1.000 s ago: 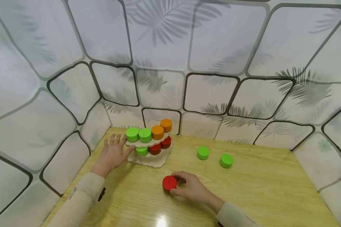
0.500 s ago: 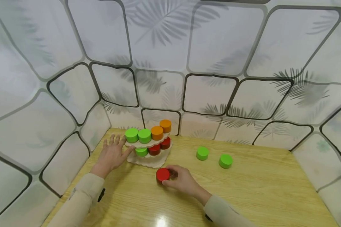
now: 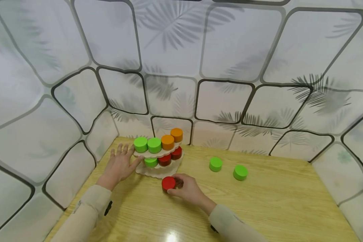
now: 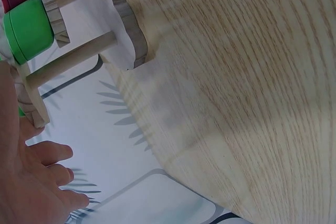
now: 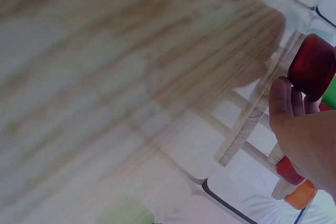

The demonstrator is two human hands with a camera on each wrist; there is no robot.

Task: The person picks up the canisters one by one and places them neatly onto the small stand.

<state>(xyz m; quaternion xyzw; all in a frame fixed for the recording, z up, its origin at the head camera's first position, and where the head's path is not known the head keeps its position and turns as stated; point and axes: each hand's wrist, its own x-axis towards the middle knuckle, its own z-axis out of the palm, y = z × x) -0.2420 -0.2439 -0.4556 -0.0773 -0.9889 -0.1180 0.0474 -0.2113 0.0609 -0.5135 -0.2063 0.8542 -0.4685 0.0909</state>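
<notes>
Head view: the right hand [image 3: 190,190] has its fingers curled round the red disc [image 3: 168,183], low in the middle of the frame. The wooden rack [image 3: 159,169] sits just above, touched by the flat, spread left hand [image 3: 119,164].

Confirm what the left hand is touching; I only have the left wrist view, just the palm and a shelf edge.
Observer: In the head view the left hand lies flat, fingers spread, thumb against the top shelf of the wooden rack.
Operator: Right hand?
Observer: The right hand grips a red cylinder just in front of the rack's base.
Operator: Anything loose on the table?
Observer: Two green cylinders stand to the right, apart from the rack.
</notes>
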